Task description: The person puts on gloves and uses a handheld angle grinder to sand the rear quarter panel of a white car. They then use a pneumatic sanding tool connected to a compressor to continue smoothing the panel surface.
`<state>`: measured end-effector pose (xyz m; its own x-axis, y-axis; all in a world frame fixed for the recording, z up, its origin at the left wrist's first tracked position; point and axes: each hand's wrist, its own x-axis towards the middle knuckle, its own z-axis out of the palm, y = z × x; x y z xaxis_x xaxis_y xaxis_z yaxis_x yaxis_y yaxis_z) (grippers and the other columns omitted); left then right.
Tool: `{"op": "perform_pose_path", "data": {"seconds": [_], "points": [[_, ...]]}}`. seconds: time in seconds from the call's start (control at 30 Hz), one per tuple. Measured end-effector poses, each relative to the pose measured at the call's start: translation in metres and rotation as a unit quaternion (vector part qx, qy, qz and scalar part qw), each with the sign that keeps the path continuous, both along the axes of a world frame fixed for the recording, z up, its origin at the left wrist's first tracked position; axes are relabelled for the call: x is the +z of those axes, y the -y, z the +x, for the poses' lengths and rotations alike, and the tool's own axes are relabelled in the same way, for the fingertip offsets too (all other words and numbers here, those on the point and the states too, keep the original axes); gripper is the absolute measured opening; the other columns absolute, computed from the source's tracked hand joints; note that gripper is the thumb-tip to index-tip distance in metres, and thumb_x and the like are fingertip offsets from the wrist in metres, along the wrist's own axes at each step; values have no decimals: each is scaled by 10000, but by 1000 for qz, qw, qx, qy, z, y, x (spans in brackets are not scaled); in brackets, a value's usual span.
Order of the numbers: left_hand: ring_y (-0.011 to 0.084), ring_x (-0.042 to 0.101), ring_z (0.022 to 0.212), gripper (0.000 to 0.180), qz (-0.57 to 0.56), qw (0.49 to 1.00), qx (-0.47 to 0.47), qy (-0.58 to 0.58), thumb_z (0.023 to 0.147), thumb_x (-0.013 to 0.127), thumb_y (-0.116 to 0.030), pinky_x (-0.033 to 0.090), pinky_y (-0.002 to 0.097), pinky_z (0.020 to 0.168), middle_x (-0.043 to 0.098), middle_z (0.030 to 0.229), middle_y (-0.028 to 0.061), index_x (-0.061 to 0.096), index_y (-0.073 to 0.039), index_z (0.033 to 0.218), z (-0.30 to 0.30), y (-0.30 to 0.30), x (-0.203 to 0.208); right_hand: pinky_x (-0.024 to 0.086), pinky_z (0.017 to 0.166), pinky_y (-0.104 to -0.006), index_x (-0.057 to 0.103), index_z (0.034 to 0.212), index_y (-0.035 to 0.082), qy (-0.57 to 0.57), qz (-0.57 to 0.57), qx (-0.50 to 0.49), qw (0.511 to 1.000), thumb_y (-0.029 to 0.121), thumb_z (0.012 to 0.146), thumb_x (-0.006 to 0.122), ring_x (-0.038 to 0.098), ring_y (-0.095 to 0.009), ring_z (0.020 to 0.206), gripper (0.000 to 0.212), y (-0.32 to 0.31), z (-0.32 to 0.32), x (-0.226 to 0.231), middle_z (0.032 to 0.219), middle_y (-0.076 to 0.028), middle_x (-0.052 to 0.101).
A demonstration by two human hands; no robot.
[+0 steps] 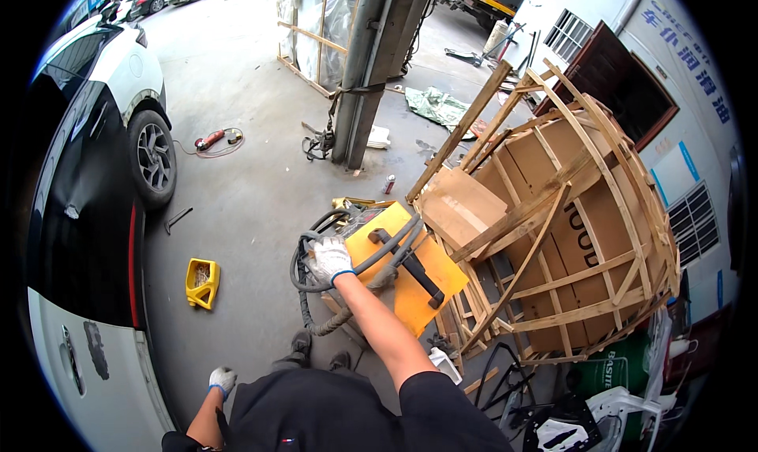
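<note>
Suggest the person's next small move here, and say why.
Probably lift the looped cables off the yellow box with the right hand: that hand is on them, and they lie partly across the box's top, near its black handle.

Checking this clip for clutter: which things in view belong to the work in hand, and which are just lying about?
Seemingly in use:
cable, in the right hand
yellow machine, partly under the cable

Probably just lying about:
hammer
red power tool
spray can
cut-open yellow jug
</note>
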<state>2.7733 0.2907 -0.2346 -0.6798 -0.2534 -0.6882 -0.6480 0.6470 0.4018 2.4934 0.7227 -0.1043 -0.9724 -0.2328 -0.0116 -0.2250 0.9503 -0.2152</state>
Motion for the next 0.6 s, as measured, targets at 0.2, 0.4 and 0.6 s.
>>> {"op": "perform_pose_path", "data": {"seconds": [0.2, 0.4, 0.6], "points": [[249, 702, 757, 352, 63, 987, 2, -145, 809, 620, -230, 547, 356, 732, 711, 832, 172, 680, 20, 1048, -42, -81, 77, 530, 827, -462, 681, 1010, 7, -55, -281, -95, 953, 288, 796, 617, 658, -406, 918, 359, -73, -25, 34, 963, -261, 676], [247, 696, 751, 331, -32, 992, 115, -32, 804, 621, -213, 547, 360, 727, 710, 838, 174, 683, 19, 1032, 107, -63, 98, 518, 904, -437, 691, 1133, 56, 173, -18, -275, 945, 334, 761, 629, 665, -356, 1022, 468, -220, -100, -11, 1174, -228, 658], [269, 687, 742, 281, -81, 925, 306, 210, 839, 622, -228, 536, 379, 676, 705, 805, 152, 710, 12, 956, 328, 17, 29, 518, 840, -428, 720, 1062, 54, 266, 84, -164, 946, 162, 789, 586, 650, -233, 990, 323, -328, -168, -132, 1091, -151, 707]]}}
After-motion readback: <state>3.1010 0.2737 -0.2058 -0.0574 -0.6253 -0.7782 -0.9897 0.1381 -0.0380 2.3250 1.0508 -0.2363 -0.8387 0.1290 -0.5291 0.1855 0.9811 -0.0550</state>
